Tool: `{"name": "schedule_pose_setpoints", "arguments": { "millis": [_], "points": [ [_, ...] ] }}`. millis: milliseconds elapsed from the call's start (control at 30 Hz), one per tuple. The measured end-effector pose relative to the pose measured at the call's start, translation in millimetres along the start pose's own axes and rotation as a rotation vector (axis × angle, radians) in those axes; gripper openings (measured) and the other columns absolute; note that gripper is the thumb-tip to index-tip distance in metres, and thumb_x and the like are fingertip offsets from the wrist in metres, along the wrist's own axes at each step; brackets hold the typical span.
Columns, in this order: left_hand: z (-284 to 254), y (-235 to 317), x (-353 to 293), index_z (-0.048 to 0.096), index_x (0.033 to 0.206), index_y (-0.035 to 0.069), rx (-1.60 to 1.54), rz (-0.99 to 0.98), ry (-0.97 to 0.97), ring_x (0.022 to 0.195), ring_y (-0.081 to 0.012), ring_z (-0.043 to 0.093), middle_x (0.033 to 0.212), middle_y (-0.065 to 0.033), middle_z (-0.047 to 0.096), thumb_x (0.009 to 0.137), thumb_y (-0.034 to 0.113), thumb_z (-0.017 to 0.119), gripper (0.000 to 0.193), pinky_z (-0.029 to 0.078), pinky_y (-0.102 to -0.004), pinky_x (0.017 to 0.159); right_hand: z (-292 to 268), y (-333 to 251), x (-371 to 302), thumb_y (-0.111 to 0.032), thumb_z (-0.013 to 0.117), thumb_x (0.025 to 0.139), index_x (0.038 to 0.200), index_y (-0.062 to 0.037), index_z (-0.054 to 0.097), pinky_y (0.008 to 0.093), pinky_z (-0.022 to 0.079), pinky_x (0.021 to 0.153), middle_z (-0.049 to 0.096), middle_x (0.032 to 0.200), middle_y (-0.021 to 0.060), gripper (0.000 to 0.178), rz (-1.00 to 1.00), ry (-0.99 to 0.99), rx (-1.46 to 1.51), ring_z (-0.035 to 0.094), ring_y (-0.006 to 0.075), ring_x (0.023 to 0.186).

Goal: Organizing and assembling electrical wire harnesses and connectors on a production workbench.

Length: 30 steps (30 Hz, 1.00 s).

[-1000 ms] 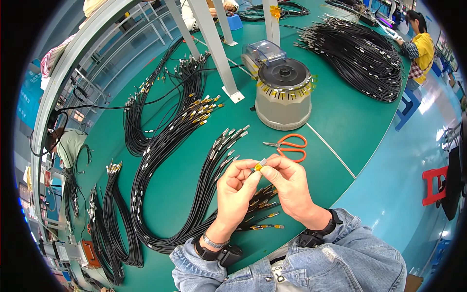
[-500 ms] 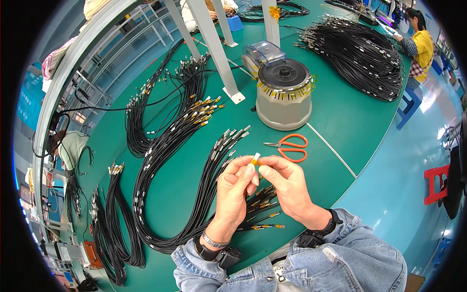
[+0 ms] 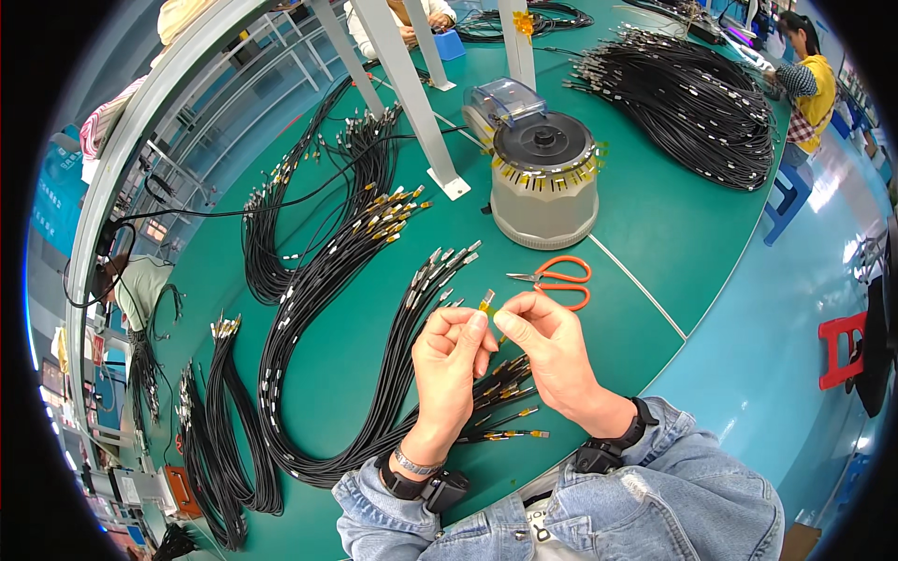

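Observation:
Between thumb and fingers of my left hand [image 3: 447,360] is the end of a black cable, its silver connector [image 3: 487,297] pointing up with yellow tape around its base. Close beside it, my right hand [image 3: 554,353] is closed in a pinch on a bit of the yellow tape, mostly covered by the fingertips. Below the hands, several taped cable ends [image 3: 510,433] lie fanned out on the green table [image 3: 645,271]. Orange-handled scissors [image 3: 564,271] rest just beyond my right hand.
Behind the scissors stands a round tape dispenser [image 3: 545,210] with yellow strips around its rim. Black cable bundles [image 3: 290,374] curve across the left side, and a large coil [image 3: 692,117] lies at far right. Metal posts [image 3: 412,103] rise from the table. Other people sit around it.
My right fingertips have come slightly away from the connector, which now shows more of its silver end. My left hand still pinches the cable, with little movement.

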State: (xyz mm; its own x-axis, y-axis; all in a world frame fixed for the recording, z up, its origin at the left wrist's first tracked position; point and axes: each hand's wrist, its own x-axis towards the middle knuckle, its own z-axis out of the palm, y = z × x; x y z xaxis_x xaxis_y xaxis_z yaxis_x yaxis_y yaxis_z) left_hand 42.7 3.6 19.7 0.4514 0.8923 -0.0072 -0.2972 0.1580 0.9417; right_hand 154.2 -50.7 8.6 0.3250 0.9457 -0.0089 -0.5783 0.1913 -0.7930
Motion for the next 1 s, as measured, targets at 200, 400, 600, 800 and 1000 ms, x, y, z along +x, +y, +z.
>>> {"name": "schedule_pose_setpoints", "arguments": {
  "millis": [200, 400, 600, 800, 1000],
  "points": [
    [0.0, 3.4, -0.4, 0.055, 0.086, 0.003, 0.005, -0.037, 0.029, 0.045, -0.0044, 0.042, 0.065, -0.0037, 0.057, 0.087, 0.006, 0.058, 0.005, 0.030, -0.0170, 0.040, -2.0, 0.9, 1.4, -0.008, 0.060, 0.085, 0.086, -0.0002, 0.058, 0.0242, 0.042, 0.075, 0.057, 0.085, 0.0015, 0.008, -0.017, 0.014, -0.022, 0.052, 0.0080, 0.080],
    [2.6, 2.2, -3.5, 0.055, 0.084, 0.002, 0.109, 0.008, 0.006, 0.044, -0.0051, 0.043, 0.064, -0.0041, 0.056, 0.089, 0.009, 0.056, 0.008, 0.032, -0.0170, 0.040, -2.3, 0.8, 1.4, -0.005, 0.060, 0.084, 0.084, -0.0001, 0.059, 0.0248, 0.042, 0.075, 0.057, 0.087, 0.0021, 0.005, -0.049, 0.004, -0.027, 0.052, 0.0090, 0.080],
    [2.5, 0.3, -6.9, 0.055, 0.083, 0.001, 0.151, -0.006, -0.029, 0.042, -0.0056, 0.043, 0.061, -0.0041, 0.055, 0.092, 0.014, 0.052, 0.015, 0.033, -0.0173, 0.039, -3.4, 4.6, 2.8, -0.003, 0.060, 0.083, 0.082, 0.0001, 0.059, 0.0251, 0.042, 0.075, 0.056, 0.088, 0.0028, 0.004, -0.091, 0.015, -0.060, 0.053, 0.0096, 0.080],
    [1.2, 1.2, -7.4, 0.055, 0.084, 0.002, 0.156, -0.022, -0.046, 0.042, -0.0045, 0.040, 0.059, -0.0017, 0.053, 0.093, 0.016, 0.050, 0.017, 0.031, -0.0169, 0.038, -4.8, 7.4, 4.2, -0.003, 0.061, 0.083, 0.082, 0.0000, 0.059, 0.0252, 0.042, 0.075, 0.054, 0.088, 0.0028, 0.003, -0.140, 0.002, -0.074, 0.053, 0.0099, 0.081],
    [-0.8, 4.2, -6.3, 0.055, 0.083, 0.004, 0.159, -0.067, -0.092, 0.040, -0.0030, 0.033, 0.052, 0.0015, 0.046, 0.094, 0.019, 0.049, 0.020, 0.024, -0.0174, 0.037, -7.9, 5.9, 7.5, -0.004, 0.061, 0.083, 0.084, 0.0002, 0.058, 0.0253, 0.044, 0.074, 0.054, 0.088, 0.0034, 0.005, -0.148, -0.061, -0.120, 0.053, 0.0106, 0.080]
  ]
}}
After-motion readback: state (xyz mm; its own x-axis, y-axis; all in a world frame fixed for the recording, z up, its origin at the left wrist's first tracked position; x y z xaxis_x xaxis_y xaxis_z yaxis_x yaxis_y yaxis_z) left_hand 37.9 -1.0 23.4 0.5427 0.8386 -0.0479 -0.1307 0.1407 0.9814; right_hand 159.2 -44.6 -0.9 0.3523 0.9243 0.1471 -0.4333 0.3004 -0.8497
